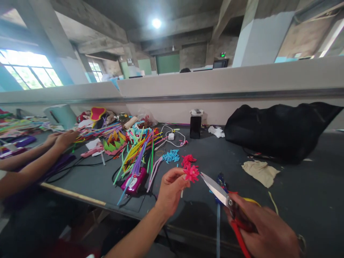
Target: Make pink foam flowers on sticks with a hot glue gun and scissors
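Observation:
My left hand [172, 191] pinches a pink-red flower [191, 173] made of short fuzzy pieces, holding it above the dark table. In my right hand [264, 227] is a pair of scissors [217, 188] with red handles. Their blades look closed, and the tip points at the flower's right side, a little apart from it. Behind the flower lies a small heap of red pieces [188, 159], with a heap of blue pieces [171, 156] to its left. A blue tool [221, 181] with a cord lies partly hidden behind the scissors.
Bundles of coloured pipe cleaners [138, 150] lie to the left, by a purple device [134, 182]. A phone [195, 127] stands near the partition. On the right are a black bag [276, 130] and a beige cloth [260, 172]. At far left, another person's arms [48, 150] reach over the table.

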Demonstrator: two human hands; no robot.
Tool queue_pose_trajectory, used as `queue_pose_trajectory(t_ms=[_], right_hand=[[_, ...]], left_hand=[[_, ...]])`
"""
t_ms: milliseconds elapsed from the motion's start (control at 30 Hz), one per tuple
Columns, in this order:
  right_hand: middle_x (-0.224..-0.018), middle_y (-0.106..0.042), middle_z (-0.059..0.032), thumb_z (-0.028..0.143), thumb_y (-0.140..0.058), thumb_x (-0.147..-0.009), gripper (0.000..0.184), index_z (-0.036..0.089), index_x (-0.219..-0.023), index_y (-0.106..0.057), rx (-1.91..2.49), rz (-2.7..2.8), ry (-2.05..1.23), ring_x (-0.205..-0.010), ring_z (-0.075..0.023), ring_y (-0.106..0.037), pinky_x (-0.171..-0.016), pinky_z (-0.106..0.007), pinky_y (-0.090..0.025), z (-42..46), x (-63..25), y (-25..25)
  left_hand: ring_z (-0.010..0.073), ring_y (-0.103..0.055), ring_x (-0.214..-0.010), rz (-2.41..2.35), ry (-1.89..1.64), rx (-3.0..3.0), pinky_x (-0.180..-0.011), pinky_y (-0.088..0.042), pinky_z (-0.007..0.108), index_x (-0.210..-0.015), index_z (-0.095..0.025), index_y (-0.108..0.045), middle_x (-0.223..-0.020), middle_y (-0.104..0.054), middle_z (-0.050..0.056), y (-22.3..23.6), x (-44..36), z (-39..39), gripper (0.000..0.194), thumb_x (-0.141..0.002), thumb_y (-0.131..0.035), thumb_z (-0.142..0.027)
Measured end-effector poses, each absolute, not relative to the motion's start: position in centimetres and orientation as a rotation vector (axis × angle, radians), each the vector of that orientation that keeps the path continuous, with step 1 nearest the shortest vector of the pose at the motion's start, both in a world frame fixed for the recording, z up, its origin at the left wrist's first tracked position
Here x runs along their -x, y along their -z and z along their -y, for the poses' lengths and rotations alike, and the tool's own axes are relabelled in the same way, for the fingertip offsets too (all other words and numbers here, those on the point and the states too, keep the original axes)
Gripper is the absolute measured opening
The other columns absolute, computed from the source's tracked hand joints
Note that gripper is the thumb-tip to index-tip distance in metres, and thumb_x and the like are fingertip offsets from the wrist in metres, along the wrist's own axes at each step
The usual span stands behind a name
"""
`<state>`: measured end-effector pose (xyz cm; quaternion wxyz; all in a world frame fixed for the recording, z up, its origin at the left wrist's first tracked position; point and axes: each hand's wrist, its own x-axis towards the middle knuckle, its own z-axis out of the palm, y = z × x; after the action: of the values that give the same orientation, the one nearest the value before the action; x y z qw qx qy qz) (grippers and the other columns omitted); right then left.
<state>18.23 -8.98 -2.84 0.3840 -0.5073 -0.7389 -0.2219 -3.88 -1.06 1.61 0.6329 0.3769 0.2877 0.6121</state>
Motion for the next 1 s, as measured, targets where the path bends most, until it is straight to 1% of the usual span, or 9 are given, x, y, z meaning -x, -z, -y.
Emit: queue_pose_trajectory(t_ms=[133, 233, 400, 567, 700, 800, 1000], right_hand=[[-0.071, -0.071, 0.0036, 0.029, -0.058, -0.088, 0.026, 0.022, -0.112, -0.063, 1.311, 1.881, 0.587, -0.055, -0.0113, -0.064, -0.06, -0.025, -0.045, 9.0, -18.19, 2.56], [-0.075, -0.073, 0.0023, 0.031, -0.055, -0.089, 0.024, 0.022, -0.109, -0.064, 1.318, 1.876, 0.596, -0.056, -0.0117, -0.065, -0.059, -0.025, -0.045, 8.94, -18.11, 2.25], [-0.076, -0.074, 0.0029, 0.025, -0.056, -0.087, 0.024, 0.022, -0.109, -0.065, 1.306, 1.866, 0.606, -0.056, -0.0107, -0.066, -0.061, -0.023, -0.046, 8.82, -18.25, 2.35], [-0.074, -0.073, 0.0044, 0.026, -0.055, -0.088, 0.025, 0.024, -0.112, -0.063, 1.34, 1.878, 0.63, -0.056, -0.011, -0.065, -0.061, -0.024, -0.045, 8.81, -18.45, 2.61], [-0.076, -0.073, 0.003, 0.032, -0.059, -0.088, 0.025, 0.023, -0.111, -0.064, 1.371, 1.829, 0.634, -0.055, -0.0119, -0.064, -0.061, -0.026, -0.045, 9.07, -18.52, 2.57], [-0.076, -0.073, 0.0027, 0.032, -0.058, -0.088, 0.024, 0.023, -0.109, -0.065, 1.382, 1.793, 0.6, -0.057, -0.0127, -0.064, -0.063, -0.027, -0.046, 9.25, -18.62, 2.51], [-0.075, -0.073, 0.0018, 0.031, -0.057, -0.087, 0.025, 0.023, -0.11, -0.065, 1.359, 1.852, 0.588, -0.055, -0.013, -0.064, -0.057, -0.026, -0.045, 9.19, -18.81, 2.76]], left_hand=[[0.0088, -0.053, -0.055, -0.689, -1.416, -0.929, -0.057, -0.039, 0.021, -0.073, -0.018, -0.073, -0.059, -0.062, -0.001, -1.24, 3.85, 0.97, 0.021, -0.061, -0.085, -0.03], [0.009, -0.054, -0.056, -0.701, -1.418, -0.974, -0.058, -0.041, 0.021, -0.073, -0.018, -0.074, -0.061, -0.063, -0.001, -0.98, 3.87, 0.98, 0.02, -0.062, -0.085, -0.031], [0.0103, -0.055, -0.058, -0.718, -1.407, -1.059, -0.059, -0.043, 0.022, -0.074, -0.018, -0.074, -0.062, -0.065, 0.0, -0.84, 3.98, 1.14, 0.017, -0.067, -0.082, -0.031], [0.0107, -0.055, -0.059, -0.77, -1.42, -1.116, -0.057, -0.042, 0.022, -0.074, -0.018, -0.075, -0.062, -0.064, 0.001, -0.83, 4.17, 1.21, 0.011, -0.069, -0.08, -0.027], [0.0111, -0.054, -0.06, -0.851, -1.47, -1.161, -0.058, -0.041, 0.022, -0.074, -0.019, -0.075, -0.062, -0.063, 0.0, -1.05, 4.3, 1.19, 0.008, -0.072, -0.078, -0.026], [0.0113, -0.052, -0.059, -0.916, -1.5, -1.203, -0.057, -0.04, 0.022, -0.074, -0.018, -0.075, -0.061, -0.062, 0.001, -1.27, 4.4, 1.2, 0.009, -0.071, -0.078, -0.027], [0.011, -0.049, -0.057, -0.956, -1.503, -1.261, -0.054, -0.038, 0.022, -0.074, -0.018, -0.075, -0.061, -0.062, 0.001, -1.39, 4.37, 1.26, 0.009, -0.072, -0.077, -0.027]])
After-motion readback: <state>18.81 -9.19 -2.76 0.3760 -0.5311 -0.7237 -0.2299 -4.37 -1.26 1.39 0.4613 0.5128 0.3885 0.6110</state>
